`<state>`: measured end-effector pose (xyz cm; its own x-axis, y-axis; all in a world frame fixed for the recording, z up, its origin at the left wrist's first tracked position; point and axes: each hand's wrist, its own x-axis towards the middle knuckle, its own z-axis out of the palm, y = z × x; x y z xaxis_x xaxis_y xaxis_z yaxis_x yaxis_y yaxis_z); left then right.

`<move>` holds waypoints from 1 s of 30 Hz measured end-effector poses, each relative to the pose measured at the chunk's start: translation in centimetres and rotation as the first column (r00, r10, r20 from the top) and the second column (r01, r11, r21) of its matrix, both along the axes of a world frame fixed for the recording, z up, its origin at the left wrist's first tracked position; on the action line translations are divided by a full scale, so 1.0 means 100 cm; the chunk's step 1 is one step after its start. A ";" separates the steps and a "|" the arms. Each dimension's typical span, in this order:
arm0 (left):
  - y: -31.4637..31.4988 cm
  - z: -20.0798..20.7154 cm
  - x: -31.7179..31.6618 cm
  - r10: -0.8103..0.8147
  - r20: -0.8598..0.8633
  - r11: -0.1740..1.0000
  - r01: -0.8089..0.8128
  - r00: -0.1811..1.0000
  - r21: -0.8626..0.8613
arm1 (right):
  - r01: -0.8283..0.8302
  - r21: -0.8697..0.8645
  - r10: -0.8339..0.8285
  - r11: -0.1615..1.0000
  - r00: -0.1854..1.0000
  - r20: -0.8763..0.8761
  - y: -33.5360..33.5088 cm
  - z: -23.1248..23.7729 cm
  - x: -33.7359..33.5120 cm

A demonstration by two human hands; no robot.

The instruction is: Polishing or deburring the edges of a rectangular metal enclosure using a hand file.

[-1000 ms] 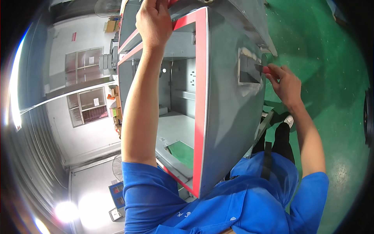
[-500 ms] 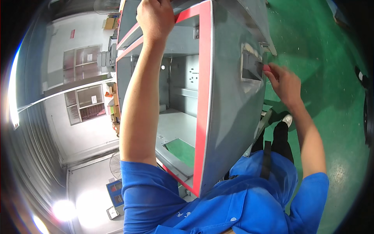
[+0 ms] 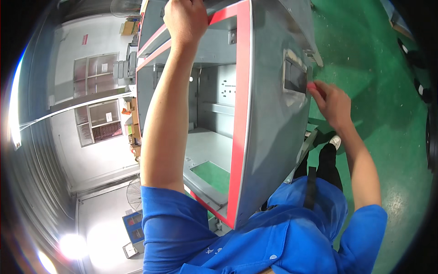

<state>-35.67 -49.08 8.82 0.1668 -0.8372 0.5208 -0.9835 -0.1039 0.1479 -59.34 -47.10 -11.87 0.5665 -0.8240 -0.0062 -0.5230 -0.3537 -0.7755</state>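
Note:
A large grey metal cabinet [image 3: 269, 150] with red-edged openings stands before me, its plain side panel facing right. Across its front opening reaches my left arm. My left hand [image 3: 186, 25] is at the red frame near the picture's upper edge, fingers curled; their tips and anything in them are hidden. Beside the side panel, my right hand [image 3: 334, 104] is closed in a pinch on a small pinkish-red piece [image 3: 311, 85], whose kind I cannot make out. That piece is at the right of a rectangular cutout [image 3: 294, 77] with pale, rough patches around its edge.
Green floor [image 3: 378, 114] spreads to the right, with dark objects [image 3: 422, 91] at its far rim. Left of the cabinet are stacked boxes [image 3: 133, 118], a wall with windows [image 3: 102, 121], a fan [image 3: 133, 195] and a blue case [image 3: 133, 226]. My shoe [image 3: 335, 141] shows below.
My right hand, with the pinkish-red piece, has shifted slightly down along the cutout's right side. My left hand stays at the frame. The view has moved a little.

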 end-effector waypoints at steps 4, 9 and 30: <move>-0.001 -0.006 -0.001 -0.037 -0.259 0.995 0.012 0.965 -0.099 | 0.031 -0.113 -0.033 0.993 0.999 -0.012 0.002 -0.001 0.002; 0.000 -0.002 0.003 -0.025 -0.032 0.999 0.024 0.999 -0.032 | -0.004 -0.163 0.005 0.987 1.000 0.008 -0.003 -0.005 -0.002; 0.002 -0.010 0.012 -0.130 -0.197 0.990 0.115 0.972 -0.084 | -0.289 -0.521 0.295 0.803 0.953 -0.073 -0.049 -0.018 -0.005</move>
